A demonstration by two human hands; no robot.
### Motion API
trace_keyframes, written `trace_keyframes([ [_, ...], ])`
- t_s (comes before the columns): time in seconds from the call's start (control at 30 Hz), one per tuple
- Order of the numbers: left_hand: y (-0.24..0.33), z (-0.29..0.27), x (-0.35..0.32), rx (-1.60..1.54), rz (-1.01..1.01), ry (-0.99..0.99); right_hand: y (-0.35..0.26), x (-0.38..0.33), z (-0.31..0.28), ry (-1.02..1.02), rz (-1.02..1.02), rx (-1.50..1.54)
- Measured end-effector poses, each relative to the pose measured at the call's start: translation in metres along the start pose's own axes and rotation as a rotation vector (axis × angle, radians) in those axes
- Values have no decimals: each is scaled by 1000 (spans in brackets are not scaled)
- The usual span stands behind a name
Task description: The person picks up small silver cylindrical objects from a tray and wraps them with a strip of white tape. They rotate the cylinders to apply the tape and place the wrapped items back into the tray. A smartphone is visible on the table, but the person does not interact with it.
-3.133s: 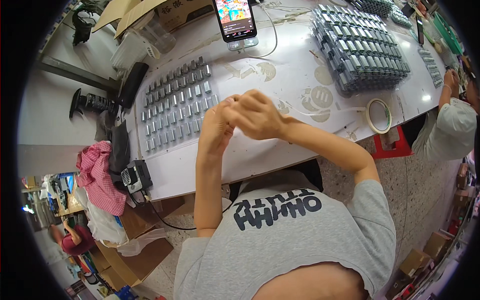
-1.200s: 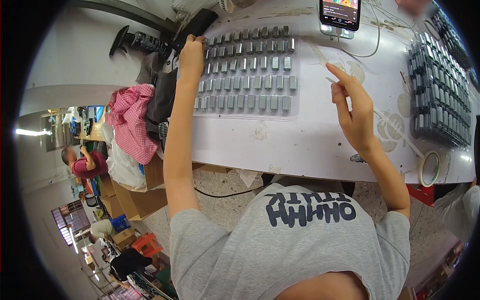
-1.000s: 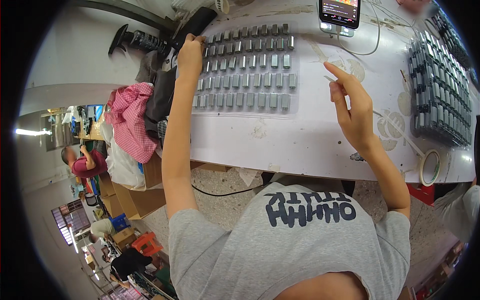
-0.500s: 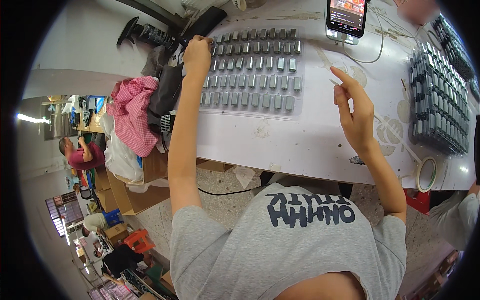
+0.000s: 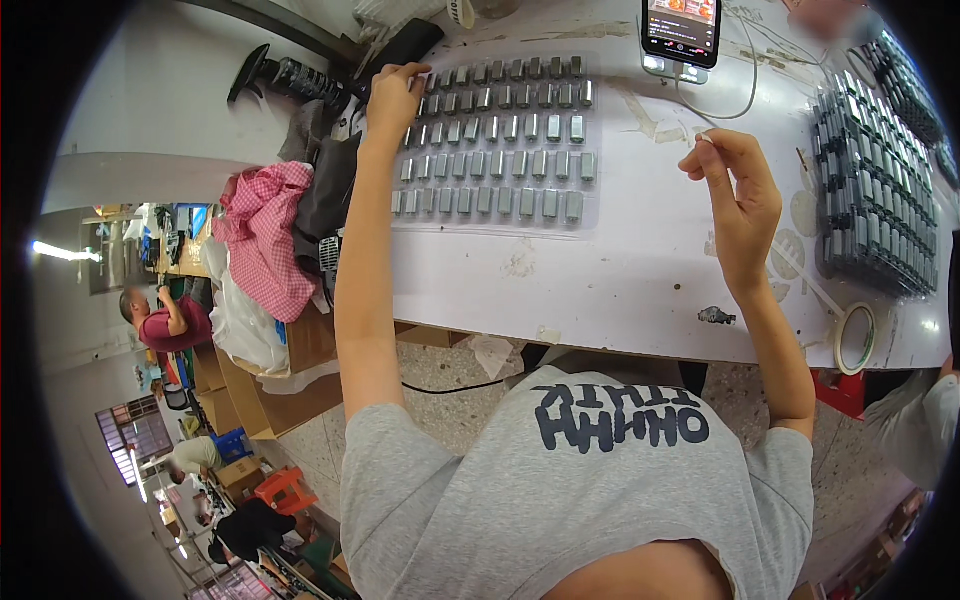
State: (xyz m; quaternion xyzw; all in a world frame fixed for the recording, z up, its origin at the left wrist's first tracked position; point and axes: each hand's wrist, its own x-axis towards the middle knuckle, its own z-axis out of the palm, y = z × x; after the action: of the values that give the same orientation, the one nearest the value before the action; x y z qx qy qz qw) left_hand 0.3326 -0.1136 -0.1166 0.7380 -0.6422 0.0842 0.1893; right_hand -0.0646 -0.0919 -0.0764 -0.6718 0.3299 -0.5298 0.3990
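A clear plastic tray (image 5: 588, 222) lies on the table in front of me, with rows of small silver metal blocks (image 5: 527, 203) standing in it. My left hand (image 5: 393, 105) reaches to the tray's far left corner. Its fingers are bent in at the end of the farthest rows, and whatever lies between the fingertips is hidden. To the right of the tray, my right hand (image 5: 742, 205) is raised over the table with thumb and forefinger pinched together. A tiny pale bit shows at those fingertips, too small to name.
Stacked trays of similar blocks (image 5: 872, 195) stand at the right. A phone (image 5: 681, 32) with a cable sits at the far side. A tape roll (image 5: 855, 338) rests near the front right edge. Dark cloth and a pink checked cloth (image 5: 264, 240) lie at the left; people work beyond.
My right hand has shifted right, and its outstretched forefinger has bent in to meet the thumb. My left hand stays at the tray's far left corner. The whole view has shifted slightly.
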Motion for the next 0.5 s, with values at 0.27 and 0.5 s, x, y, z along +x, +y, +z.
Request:
trace_keyframes([
  [0.27,-1,-4,4,4,20,-60,-1,2,-1,6,19,-45],
  [0.5,15,-10,1,-252,-82,-156,7,2,-1,-32,61,-59],
])
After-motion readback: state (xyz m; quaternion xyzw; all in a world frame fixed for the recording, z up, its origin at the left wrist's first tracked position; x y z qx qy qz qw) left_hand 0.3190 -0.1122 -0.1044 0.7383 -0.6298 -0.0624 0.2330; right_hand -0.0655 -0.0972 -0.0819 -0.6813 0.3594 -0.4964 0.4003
